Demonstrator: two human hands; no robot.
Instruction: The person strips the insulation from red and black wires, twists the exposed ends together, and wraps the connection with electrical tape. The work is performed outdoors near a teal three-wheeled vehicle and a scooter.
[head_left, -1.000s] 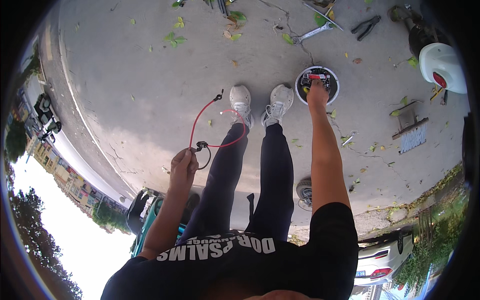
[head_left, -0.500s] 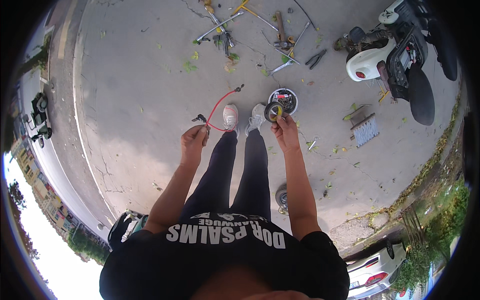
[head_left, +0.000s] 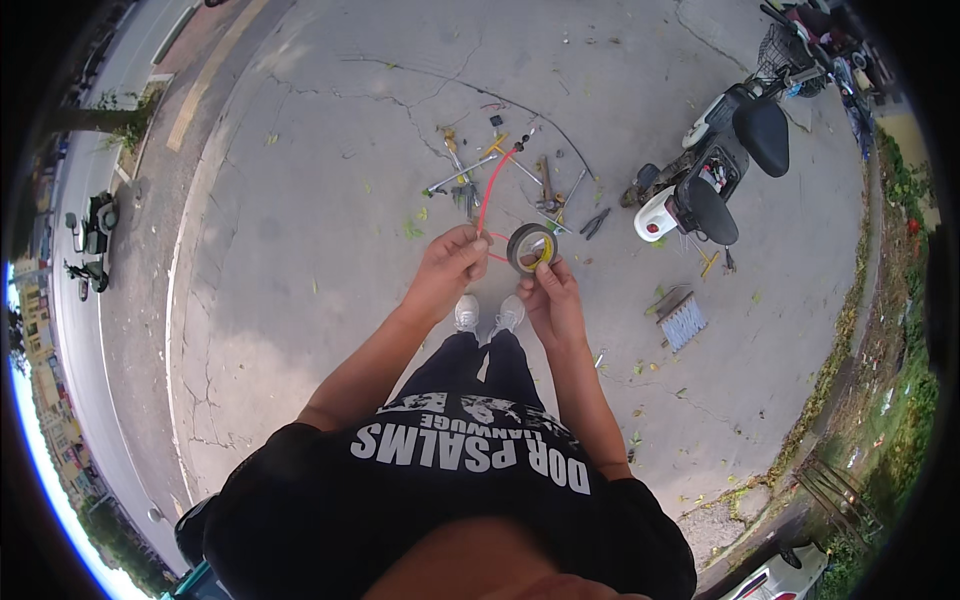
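Grey concrete pavement (head_left: 320,240) laced with cracks (head_left: 410,108)

The outdoor pavement is dotted with fallen leaves (head_left: 412,228). Ahead of the white sneakers (head_left: 466,313) planted on it lies a loose cluster of tools: a hammer (head_left: 545,175), a yellow T-handle wrench (head_left: 496,146), a slanting metal bar (head_left: 450,180) and, just to the right, dark pliers (head_left: 595,223). A long black cable (head_left: 500,96) curves around the cluster's far side, with a small black block (head_left: 496,121) inside its arc. Farther right stands a white-and-black scooter (head_left: 655,217). Nearer, a small frame strung with pale strips (head_left: 683,325) rests on the concrete, and a yellow tool (head_left: 710,264) lies between the two.
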